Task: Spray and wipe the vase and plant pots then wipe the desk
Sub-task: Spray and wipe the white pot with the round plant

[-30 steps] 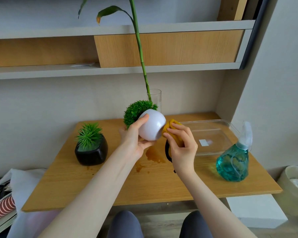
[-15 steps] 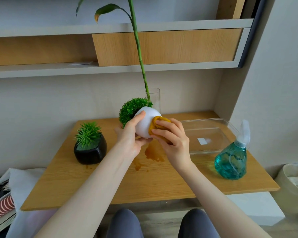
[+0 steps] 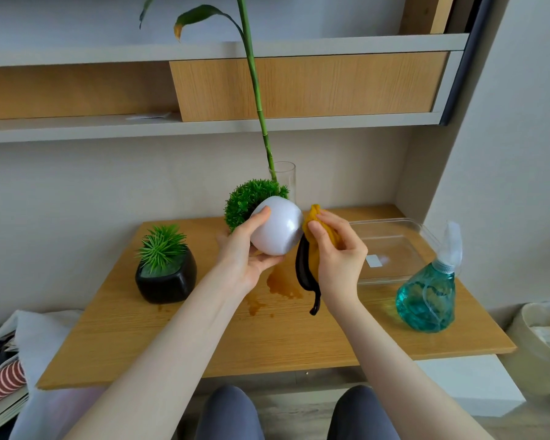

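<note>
My left hand (image 3: 240, 262) holds a round white plant pot (image 3: 277, 230) tilted on its side above the desk, its green ball plant pointing back-left. In my right hand (image 3: 338, 255) is a yellow cloth (image 3: 313, 230) with black trim, pressed against the pot's right side. A black pot (image 3: 165, 279) with a spiky green plant stands at the left of the wooden desk (image 3: 267, 338). Behind the white pot is a clear glass vase (image 3: 286, 179) with a tall green stalk. The teal spray bottle (image 3: 427, 296) stands at the right.
A clear plastic tray (image 3: 391, 249) lies at the back right of the desk. Wet patches (image 3: 280, 282) mark the desk's middle. Shelves run along the wall above. A white bin (image 3: 543, 338) sits to the right, folded cloths (image 3: 4, 369) to the left.
The cloth slid from the pot's front back to its right side. My left hand raised the pot a little.
</note>
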